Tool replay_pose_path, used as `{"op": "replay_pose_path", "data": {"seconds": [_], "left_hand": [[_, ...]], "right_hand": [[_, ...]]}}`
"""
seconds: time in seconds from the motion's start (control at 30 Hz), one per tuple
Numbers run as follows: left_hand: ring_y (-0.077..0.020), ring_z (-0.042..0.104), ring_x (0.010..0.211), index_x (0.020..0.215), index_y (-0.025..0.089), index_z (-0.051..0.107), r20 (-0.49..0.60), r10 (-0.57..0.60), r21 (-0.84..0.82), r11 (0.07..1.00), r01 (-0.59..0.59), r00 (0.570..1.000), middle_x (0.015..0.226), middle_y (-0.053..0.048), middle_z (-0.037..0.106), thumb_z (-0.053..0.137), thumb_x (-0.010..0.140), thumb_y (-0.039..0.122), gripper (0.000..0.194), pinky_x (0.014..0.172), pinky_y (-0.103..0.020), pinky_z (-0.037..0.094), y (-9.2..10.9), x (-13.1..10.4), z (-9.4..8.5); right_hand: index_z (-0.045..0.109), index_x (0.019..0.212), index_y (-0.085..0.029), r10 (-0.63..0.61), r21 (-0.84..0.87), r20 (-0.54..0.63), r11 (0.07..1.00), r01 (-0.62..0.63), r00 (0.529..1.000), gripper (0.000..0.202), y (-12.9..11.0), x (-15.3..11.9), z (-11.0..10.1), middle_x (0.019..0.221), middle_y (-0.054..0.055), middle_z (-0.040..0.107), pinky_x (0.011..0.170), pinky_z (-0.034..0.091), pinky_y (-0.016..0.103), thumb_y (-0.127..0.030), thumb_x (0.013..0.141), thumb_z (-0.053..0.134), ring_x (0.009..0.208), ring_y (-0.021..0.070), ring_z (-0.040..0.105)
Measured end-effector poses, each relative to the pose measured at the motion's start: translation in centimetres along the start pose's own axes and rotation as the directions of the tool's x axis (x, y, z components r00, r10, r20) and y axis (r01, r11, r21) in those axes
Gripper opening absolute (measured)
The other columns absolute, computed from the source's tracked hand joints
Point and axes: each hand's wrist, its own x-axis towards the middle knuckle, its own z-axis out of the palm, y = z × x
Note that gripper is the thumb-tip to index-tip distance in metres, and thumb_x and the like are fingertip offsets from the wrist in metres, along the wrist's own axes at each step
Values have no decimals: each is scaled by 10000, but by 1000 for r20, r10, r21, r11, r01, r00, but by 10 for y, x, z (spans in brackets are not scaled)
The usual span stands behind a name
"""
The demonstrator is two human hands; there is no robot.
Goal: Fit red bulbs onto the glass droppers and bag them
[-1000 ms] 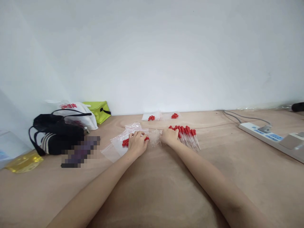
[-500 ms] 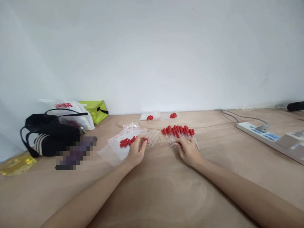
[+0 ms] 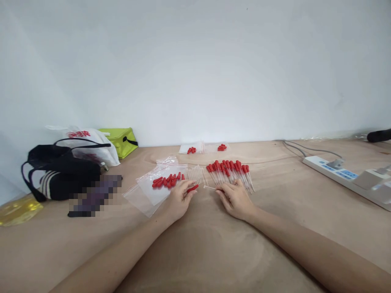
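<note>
My left hand (image 3: 180, 200) pinches a red rubber dropper bulb (image 3: 193, 188) between thumb and fingers. Facing it, my right hand (image 3: 234, 199) is closed on a thin clear glass tube (image 3: 209, 187), whose end points at the bulb with a small gap between them. Loose red bulbs (image 3: 166, 180) lie on clear zip bags (image 3: 146, 199) beyond my left hand. A row of bare glass tubes (image 3: 197, 174) rests between the bags and a fanned pile of droppers with red bulbs fitted (image 3: 230, 169), just past my right hand.
Against the wall lie more bags with red bulbs (image 3: 191, 150). At left are a black bag (image 3: 70, 179), a white plastic bag (image 3: 91, 144), a lime-green case (image 3: 122, 142) and a yellow packet (image 3: 21, 211). A power strip (image 3: 342, 175) with grey cables lies at right.
Both hands have come nearer to me and closer together. The left hand brings a red bulb away from the bags; the right hand now holds a glass tube out to the left.
</note>
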Motion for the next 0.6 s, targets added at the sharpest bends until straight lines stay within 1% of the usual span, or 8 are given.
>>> {"op": "replay_pose_path", "data": {"seconds": [0.07,0.17,0.27,0.37,0.47,0.6], "left_hand": [[-200,530,1001,985,194,583,17,63,99,993,-64,998,1072,-76,547,462,811,208,213,864,-394,446,2,1,-1],[-198,535,996,949,204,615,44,90,157,983,-95,995,1095,-68,552,447,820,215,212,851,-384,453,6,1,-1],[-191,548,963,931,198,622,51,108,158,981,-115,993,1076,-69,565,453,814,208,205,831,-368,460,11,1,-2],[-170,569,872,891,183,622,63,128,118,984,-135,990,960,-63,605,450,814,198,189,781,-329,470,15,2,-3],[-146,575,742,836,181,618,97,126,81,988,-134,987,813,-39,627,446,821,210,175,690,-281,476,17,2,-4],[-132,567,681,795,181,616,141,154,73,984,-165,978,749,-27,619,435,831,231,191,646,-252,460,19,1,-5]], "right_hand": [[549,835,-174,-3,-1,-6,1000,3,1000,195,-1,1,1,738,10,634,680,232,288,-194,854,356,623,114,528],[543,838,-174,-20,0,4,1000,20,1000,191,-1,2,3,752,6,640,684,231,283,-182,853,353,628,109,532],[541,836,-174,-34,-10,7,999,34,999,188,-2,3,4,760,9,638,688,233,278,-182,853,354,624,104,531],[546,823,-174,-53,-6,17,999,53,998,190,-2,3,5,743,11,633,681,232,276,-195,855,360,609,104,522],[558,840,-177,-87,36,47,996,85,995,196,1,3,6,738,10,632,671,230,273,-202,861,364,596,101,509],[583,875,-191,-127,98,59,988,121,990,209,6,4,5,728,5,631,673,223,271,-201,862,374,612,104,509]]}}
